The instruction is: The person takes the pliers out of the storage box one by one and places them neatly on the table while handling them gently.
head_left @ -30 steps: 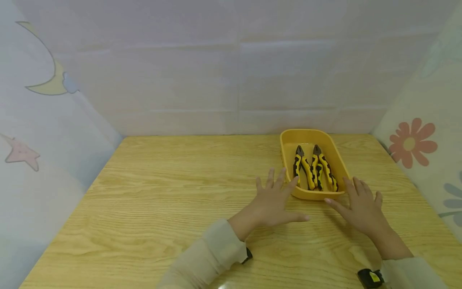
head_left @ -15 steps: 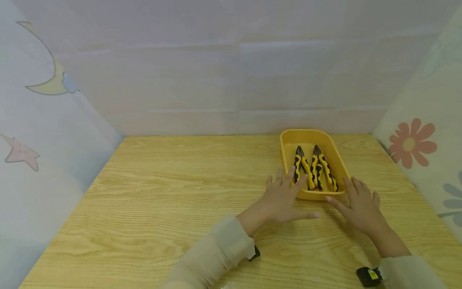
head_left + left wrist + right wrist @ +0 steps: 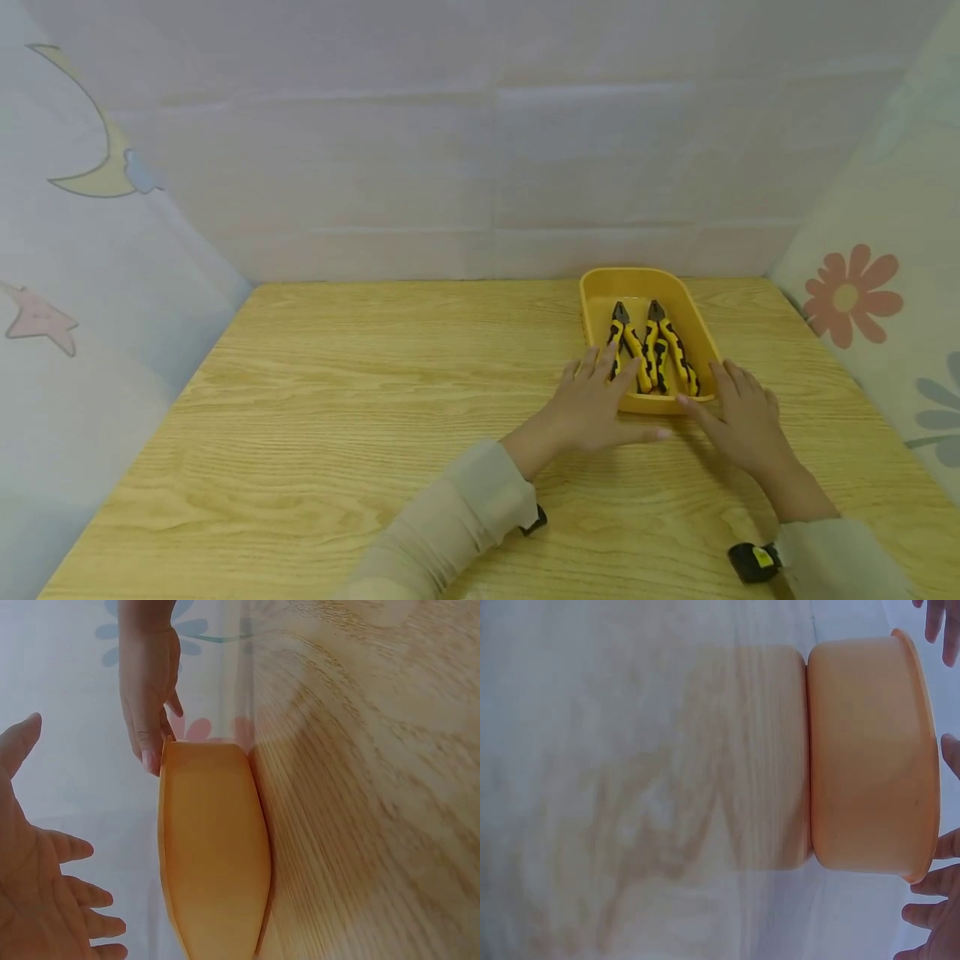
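A yellow plastic basin [image 3: 660,406] stands at the back right of the wooden table. In it lie two pairs of pliers, one on the left [image 3: 632,337] and one on the right [image 3: 672,337], with dark jaws and yellow-and-black handles; more handle pieces show among them. My left hand [image 3: 592,414] is spread over the basin's near left corner, holding nothing; its fingers hide part of the left pliers. At the near right corner is my right hand [image 3: 745,421], fingers extended right at the rim, thumb pointing toward the front wall. The left wrist view shows the basin's front wall [image 3: 214,847] between both hands.
The wooden table [image 3: 337,400] stretches to the left and in front of the basin. White cloth walls [image 3: 375,167] with printed shapes close off the back and both sides. Black straps sit at both sleeve cuffs.
My left hand has moved right and slightly forward, over the basin's near left corner. The right hand has shifted slightly forward at the rim. The basin and pliers stay in place.
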`<state>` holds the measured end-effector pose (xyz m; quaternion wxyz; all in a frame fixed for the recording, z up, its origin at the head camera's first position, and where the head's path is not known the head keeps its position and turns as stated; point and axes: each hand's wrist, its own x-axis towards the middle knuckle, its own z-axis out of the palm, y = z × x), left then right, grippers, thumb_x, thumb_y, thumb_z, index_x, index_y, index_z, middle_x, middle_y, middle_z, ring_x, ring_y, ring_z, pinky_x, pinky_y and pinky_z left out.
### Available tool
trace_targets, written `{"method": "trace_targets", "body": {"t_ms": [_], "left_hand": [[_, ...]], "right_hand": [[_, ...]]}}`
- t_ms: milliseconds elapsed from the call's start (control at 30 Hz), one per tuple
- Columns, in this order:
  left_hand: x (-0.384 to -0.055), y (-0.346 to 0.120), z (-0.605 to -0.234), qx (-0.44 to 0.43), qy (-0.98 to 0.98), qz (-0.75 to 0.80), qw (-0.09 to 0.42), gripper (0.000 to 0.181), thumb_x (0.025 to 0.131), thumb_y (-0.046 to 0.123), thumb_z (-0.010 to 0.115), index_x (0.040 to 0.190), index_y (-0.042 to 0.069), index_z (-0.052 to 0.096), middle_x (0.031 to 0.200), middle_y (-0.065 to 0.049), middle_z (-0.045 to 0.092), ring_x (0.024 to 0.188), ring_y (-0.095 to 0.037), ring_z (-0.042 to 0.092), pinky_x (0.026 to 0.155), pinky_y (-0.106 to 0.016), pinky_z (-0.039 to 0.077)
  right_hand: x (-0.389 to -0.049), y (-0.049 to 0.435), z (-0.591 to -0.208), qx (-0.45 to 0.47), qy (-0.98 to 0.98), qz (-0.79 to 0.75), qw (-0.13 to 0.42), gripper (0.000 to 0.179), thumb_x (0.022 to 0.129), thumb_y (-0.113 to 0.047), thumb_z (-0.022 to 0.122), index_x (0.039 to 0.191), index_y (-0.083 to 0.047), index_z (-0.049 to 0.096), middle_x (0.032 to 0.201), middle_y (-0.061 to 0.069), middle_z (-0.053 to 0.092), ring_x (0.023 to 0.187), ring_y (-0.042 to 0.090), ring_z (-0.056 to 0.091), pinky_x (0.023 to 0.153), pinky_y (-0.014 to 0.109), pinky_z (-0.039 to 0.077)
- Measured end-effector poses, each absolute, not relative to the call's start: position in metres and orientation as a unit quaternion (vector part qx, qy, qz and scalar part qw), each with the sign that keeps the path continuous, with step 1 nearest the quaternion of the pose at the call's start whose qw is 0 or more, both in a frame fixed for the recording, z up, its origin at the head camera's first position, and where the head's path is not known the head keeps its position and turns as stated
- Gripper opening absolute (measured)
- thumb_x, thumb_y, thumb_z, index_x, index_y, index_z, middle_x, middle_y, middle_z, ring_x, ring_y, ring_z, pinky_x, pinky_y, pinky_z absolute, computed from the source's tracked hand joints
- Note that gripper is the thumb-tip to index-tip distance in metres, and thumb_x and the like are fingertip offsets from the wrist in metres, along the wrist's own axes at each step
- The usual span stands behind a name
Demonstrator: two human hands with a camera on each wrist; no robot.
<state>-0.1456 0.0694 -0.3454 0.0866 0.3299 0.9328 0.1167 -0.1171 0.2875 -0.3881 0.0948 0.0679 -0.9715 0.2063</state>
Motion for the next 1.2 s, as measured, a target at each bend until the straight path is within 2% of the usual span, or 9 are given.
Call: {"method": "trace_targets", "body": {"t_ms": [233,533,1000,1200], "left_hand": [[-0.151,0.078,-0.344,0.334,0.927,0.129,0.114,0.086,0.07,0.076,0.024,0.137,0.03,-0.004,0.141,0.0,-0.013,0.127,-0.018,-0.011,0.102,-0.038,0.003],[-0.154,0.084,-0.342,0.334,0.914,0.173,0.151,0.083,0.074,0.071,0.031,0.138,0.028,0.0,0.143,-0.002,-0.003,0.128,-0.019,0.005,0.101,-0.036,0.015],[-0.162,0.09,-0.347,0.312,0.909,0.22,0.165,0.084,0.075,0.068,0.034,0.138,0.026,-0.003,0.143,-0.004,0.005,0.127,-0.02,0.015,0.098,-0.036,0.024],[-0.165,0.097,-0.35,0.29,0.912,0.233,0.172,0.082,0.075,0.069,0.033,0.137,0.029,-0.004,0.142,0.0,0.006,0.127,-0.016,0.014,0.097,-0.036,0.025]], "right_hand": [[-0.121,0.286,-0.39,0.062,-0.972,0.21,0.09,0.07,0.09,-0.039,0.04,0.129,0.015,0.019,0.127,0.041,0.014,0.114,0.056,0.011,0.084,0.067,0.006],[-0.12,0.283,-0.389,0.047,-0.972,0.226,0.053,0.071,0.091,-0.039,0.038,0.126,0.019,0.018,0.131,0.039,0.005,0.112,0.057,0.012,0.082,0.067,0.013],[-0.123,0.284,-0.389,0.032,-0.956,0.293,-0.01,0.071,0.092,-0.04,0.034,0.13,0.016,0.012,0.136,0.027,-0.017,0.113,0.058,0.005,0.079,0.069,0.015],[-0.121,0.284,-0.39,0.03,-0.94,0.34,-0.008,0.069,0.092,-0.035,0.036,0.129,0.017,0.01,0.135,0.026,-0.021,0.116,0.055,-0.001,0.082,0.068,0.012]]}}
